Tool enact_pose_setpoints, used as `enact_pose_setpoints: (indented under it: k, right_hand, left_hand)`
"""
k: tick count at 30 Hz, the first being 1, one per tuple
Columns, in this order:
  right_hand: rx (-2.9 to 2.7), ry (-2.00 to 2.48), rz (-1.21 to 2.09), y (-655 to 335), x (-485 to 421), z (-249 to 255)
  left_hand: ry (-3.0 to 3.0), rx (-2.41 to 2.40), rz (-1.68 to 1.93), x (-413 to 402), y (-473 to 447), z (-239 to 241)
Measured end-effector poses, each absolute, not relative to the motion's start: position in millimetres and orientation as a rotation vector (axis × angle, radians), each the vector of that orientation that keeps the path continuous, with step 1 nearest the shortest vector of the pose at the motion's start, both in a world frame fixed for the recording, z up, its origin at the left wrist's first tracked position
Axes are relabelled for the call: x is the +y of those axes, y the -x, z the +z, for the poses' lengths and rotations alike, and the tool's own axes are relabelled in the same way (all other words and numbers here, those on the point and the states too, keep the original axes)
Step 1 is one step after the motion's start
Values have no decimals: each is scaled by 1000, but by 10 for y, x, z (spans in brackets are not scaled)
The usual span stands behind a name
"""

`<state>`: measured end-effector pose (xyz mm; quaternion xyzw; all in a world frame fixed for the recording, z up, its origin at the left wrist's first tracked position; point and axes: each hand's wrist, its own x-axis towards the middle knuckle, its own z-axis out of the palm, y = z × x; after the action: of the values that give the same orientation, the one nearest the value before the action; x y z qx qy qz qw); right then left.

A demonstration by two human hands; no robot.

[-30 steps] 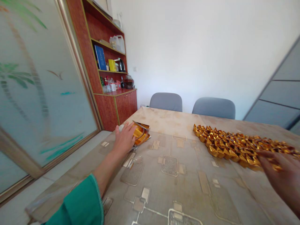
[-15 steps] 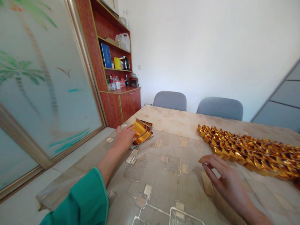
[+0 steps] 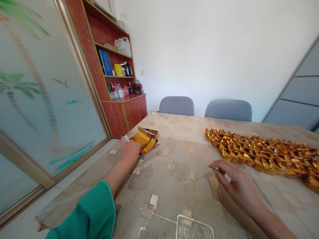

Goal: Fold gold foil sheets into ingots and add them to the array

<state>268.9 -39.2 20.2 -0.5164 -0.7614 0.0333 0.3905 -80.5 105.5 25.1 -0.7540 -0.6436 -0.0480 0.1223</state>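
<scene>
A small stack of gold foil paper sheets [image 3: 146, 136] with pale undersides lies curled on the far left of the table. My left hand [image 3: 131, 151], in a green sleeve, is at the stack's left edge with its fingers bent in and closed on the paper; the fingertips are partly hidden. My right hand [image 3: 233, 179] hovers over the table at the right, fingers loosely curved, thumb close to the index finger but a gap inside, nothing visible in it. Beyond it lie rows of folded gold foil pieces [image 3: 256, 151], packed closely together.
A patterned cover lies over the table [image 3: 164, 186]. Two grey chairs [image 3: 176, 105] stand behind its far edge. At the left are a frosted sliding door [image 3: 74, 109] with palm trees and a red-brown cabinet [image 3: 136, 111] holding bottles, jugs and a kettle.
The view has turned slightly right, shifting things leftward. My left hand's fingers have gone from resting over the foil stack to bending at its left edge. My right hand keeps nearly the same pose.
</scene>
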Motion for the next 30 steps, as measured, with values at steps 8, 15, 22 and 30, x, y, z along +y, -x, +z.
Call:
enact_pose_setpoints:
  k: [8, 15, 22, 30]
  right_hand:
    - [-1913, 1365, 109, -2690, -400, 177]
    - [-1884, 1368, 153, -2689, -383, 158]
    - [-1872, 1395, 210, -2717, -379, 119]
    - [-1735, 1403, 376, -2671, -362, 113]
  left_hand:
    - [2233, -1876, -235, 1044, 824, 332]
    - [2270, -1831, -378, 1042, 884, 380]
    - [2225, -1722, -601, 1054, 906, 386]
    - [2068, -1494, -1088, 1018, 896, 468]
